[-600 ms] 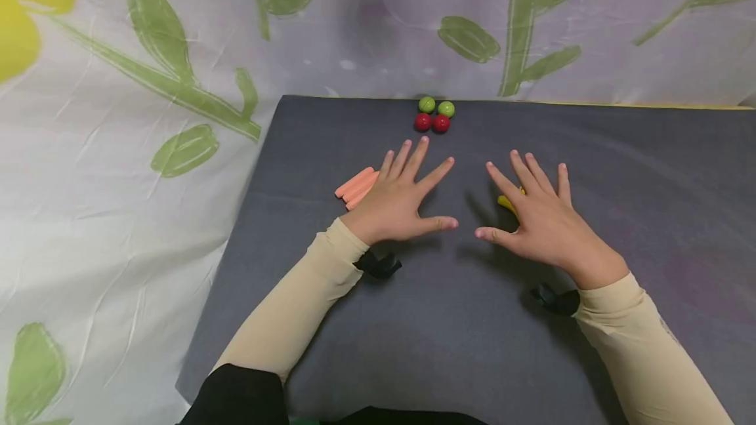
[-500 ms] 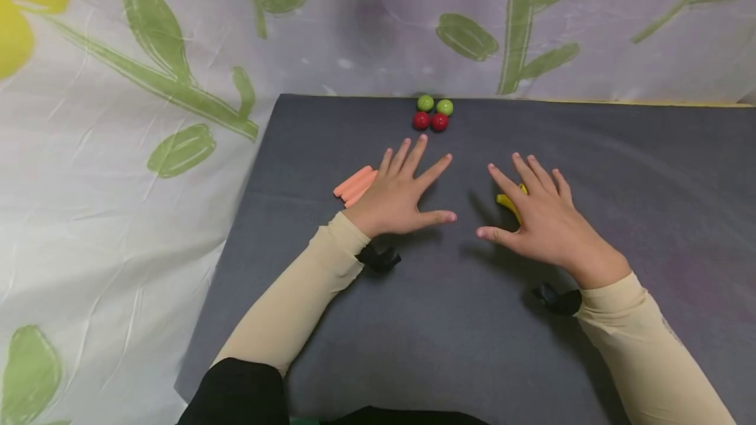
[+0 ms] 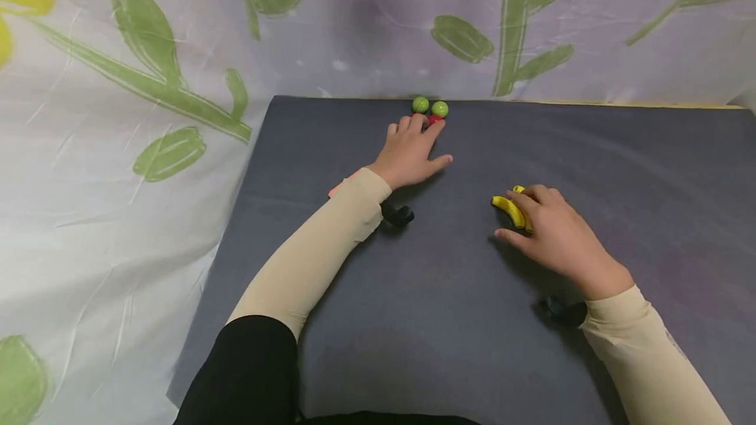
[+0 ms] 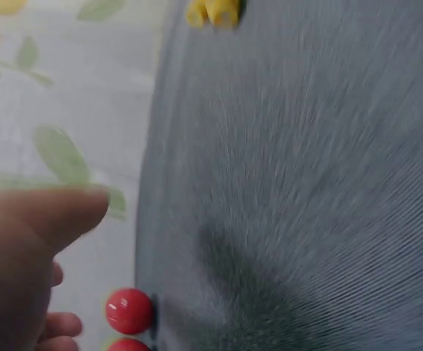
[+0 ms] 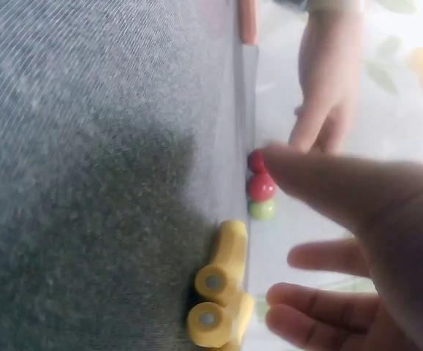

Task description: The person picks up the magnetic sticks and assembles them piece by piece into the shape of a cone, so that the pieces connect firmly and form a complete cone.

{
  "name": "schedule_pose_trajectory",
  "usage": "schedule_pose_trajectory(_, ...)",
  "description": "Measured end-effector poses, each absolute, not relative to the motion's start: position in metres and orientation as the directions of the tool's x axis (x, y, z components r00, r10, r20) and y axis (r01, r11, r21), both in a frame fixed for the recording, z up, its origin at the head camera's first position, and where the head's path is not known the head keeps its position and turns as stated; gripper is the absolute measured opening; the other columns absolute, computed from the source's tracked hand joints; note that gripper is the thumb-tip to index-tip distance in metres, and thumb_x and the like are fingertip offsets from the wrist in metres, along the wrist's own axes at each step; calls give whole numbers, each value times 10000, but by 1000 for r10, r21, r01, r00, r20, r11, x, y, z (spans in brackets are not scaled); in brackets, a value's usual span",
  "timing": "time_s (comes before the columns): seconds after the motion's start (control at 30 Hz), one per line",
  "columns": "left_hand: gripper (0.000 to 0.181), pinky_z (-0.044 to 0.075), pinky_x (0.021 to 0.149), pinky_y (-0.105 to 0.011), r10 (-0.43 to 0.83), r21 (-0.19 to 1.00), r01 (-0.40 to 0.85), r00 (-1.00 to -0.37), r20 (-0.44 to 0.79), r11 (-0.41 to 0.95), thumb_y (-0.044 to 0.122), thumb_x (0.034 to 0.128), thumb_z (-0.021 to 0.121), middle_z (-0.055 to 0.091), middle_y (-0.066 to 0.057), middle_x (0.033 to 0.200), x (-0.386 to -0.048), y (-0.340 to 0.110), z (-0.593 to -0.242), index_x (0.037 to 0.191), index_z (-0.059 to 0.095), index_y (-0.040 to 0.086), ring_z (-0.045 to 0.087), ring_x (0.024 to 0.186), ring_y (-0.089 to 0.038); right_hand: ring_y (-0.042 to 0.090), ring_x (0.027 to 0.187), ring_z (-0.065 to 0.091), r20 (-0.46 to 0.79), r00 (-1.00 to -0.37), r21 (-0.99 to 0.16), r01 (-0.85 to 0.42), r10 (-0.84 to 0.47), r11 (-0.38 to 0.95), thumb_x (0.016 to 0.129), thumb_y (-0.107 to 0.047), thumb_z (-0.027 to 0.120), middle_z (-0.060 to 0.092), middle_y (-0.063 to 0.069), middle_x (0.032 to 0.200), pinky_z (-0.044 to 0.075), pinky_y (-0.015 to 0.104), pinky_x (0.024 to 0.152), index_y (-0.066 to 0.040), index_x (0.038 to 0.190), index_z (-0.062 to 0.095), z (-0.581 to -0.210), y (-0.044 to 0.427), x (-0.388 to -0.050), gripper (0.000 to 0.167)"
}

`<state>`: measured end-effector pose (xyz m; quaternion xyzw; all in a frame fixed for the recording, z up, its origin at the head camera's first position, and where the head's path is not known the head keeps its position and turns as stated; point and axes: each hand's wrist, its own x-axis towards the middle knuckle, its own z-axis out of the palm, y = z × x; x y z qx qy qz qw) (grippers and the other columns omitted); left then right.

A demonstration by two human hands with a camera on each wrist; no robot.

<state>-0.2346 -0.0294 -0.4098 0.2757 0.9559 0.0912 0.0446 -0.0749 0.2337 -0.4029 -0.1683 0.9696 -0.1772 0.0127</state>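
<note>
In the head view my left hand [image 3: 410, 153] reaches over two red balls [image 3: 436, 120], its fingers partly hiding them. Just beyond are two green balls [image 3: 440, 109]. The left wrist view has a red ball [image 4: 129, 311] beside the thumb, with a gap between them. My right hand [image 3: 558, 235] hovers at the yellow toy bananas [image 3: 509, 210], fingers bent and thumb apart. From the right wrist, these bananas [image 5: 222, 274] lie below the spread thumb and fingers, apart from them. Neither hand visibly grips anything.
Salmon-coloured sticks [image 3: 345, 183] lie mostly hidden under the left forearm. A dark grey cloth [image 3: 413, 320] covers the table. Behind its far edge hangs a pale sheet [image 3: 354, 44] with painted leaves. Each wrist wears a black strap [image 3: 397, 215].
My left hand has moved forward from near the sticks to the red balls, its fingers bending. The right hand has drawn its spread fingers in and down beside the bananas, uncovering more of them.
</note>
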Motion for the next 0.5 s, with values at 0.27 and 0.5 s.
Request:
schedule_pose_trajectory(0.27, 436, 370, 955, -425, 489, 69, 493, -869, 73, 867, 331, 1074, 605, 559, -75, 1451, -269, -14, -422, 1484, 589, 186, 478, 1261, -283, 251, 743, 587, 76, -955, -344, -295, -286, 892, 938, -259, 803, 653, 165, 1050, 521, 482, 632, -6, 1223, 724, -411, 232, -79, 390)
schedule_pose_trajectory(0.5, 319, 351, 889, -400, 523, 2, 525, -848, 89, 851, 294, 1072, 620, 615, -40, 1374, -271, 1, -430, 1370, 657, 185, 527, 1180, -254, 290, 774, 631, 81, -958, -346, -287, -276, 893, 939, -166, 793, 660, 175, 1016, 544, 518, 669, 14, 1120, 739, -416, 232, -79, 261)
